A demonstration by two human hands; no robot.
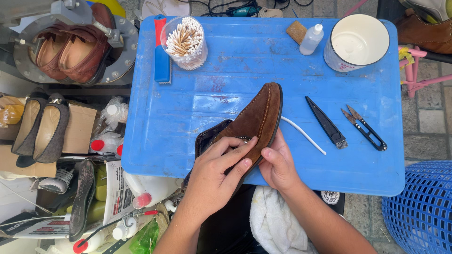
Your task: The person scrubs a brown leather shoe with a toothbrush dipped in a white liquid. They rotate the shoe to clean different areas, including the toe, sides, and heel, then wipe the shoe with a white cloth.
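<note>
A brown suede loafer [256, 117] lies tilted on its side over the near edge of a blue plastic tabletop [188, 122], toe pointing away from me. My left hand [214, 171] grips its upper near the opening, fingers across the vamp. My right hand [278, 164] holds the sole edge from the right, thumb pressed against the side. A thin white cord [303, 135] lies just right of the shoe.
On the tabletop: a tub of cotton swabs [184, 42], a blue brush [162, 61], a small squeeze bottle [311, 39], a white-lined pot [357, 42], a black pointed tool [326, 123], thread snips [365, 128]. Shoes and bottles crowd the left; a blue basket [421, 211] stands right.
</note>
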